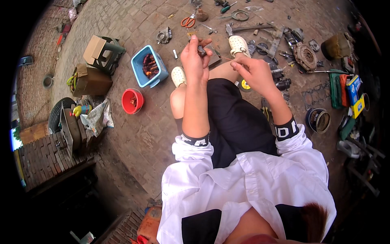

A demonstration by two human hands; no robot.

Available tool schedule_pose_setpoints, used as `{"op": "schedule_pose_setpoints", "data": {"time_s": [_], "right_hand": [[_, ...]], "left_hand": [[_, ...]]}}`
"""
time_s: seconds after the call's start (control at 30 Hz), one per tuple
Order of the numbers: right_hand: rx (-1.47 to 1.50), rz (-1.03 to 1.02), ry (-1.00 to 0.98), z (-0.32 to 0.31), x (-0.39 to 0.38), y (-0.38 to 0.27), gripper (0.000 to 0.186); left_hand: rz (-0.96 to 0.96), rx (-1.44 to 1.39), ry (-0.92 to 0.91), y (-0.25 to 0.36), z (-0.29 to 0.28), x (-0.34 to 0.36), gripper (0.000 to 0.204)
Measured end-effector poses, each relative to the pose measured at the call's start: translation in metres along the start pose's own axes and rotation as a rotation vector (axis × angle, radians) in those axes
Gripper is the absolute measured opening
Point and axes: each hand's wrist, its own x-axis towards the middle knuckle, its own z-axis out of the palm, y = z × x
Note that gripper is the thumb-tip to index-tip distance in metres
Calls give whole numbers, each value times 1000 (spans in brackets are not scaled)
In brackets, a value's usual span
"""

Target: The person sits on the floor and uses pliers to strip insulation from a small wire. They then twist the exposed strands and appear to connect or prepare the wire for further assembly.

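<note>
Between the fingers of my left hand (196, 61) sits a small dark metal piece (201, 51); I cannot make out its exact kind. My right hand (255, 74) is closed in a pinch on a thin copper-coloured wire (228, 59), which runs toward that piece. Both hands are raised over my knees, a short way apart. To the left of my left hand stands a light blue basin (161, 76) holding dark reddish-brown and copper-coloured pieces. Below the basin is a red bucket (140, 97) with some copper-coloured scraps in it.
Orange-handled scissors (188, 21), a hammer (252, 28) and a round metal part (164, 35) lie ahead on the brick ground. Many metal parts, including a clutch disc (304, 57), cover the right side. A cardboard box (94, 81) and a green stool (111, 53) stand left.
</note>
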Motion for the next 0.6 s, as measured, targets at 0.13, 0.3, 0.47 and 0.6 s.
{"op": "schedule_pose_setpoints", "data": {"time_s": [0.13, 0.3, 0.47, 0.6], "right_hand": [[-47, -187, -67, 1, -2, 0, 26], [388, -307, -92, 5, 2, 10, 30], [712, 230, -157, -13, 0, 7, 32], [569, 91, 149, -10, 1, 15, 35]], "left_hand": [[22, -32, 11, -1, -2, 2, 24], [46, 39, -2, 0, 0, 1, 23], [-7, 6, -50, 5, -1, -3, 25], [-23, -79, -60, 2, 0, -2, 26]]}}
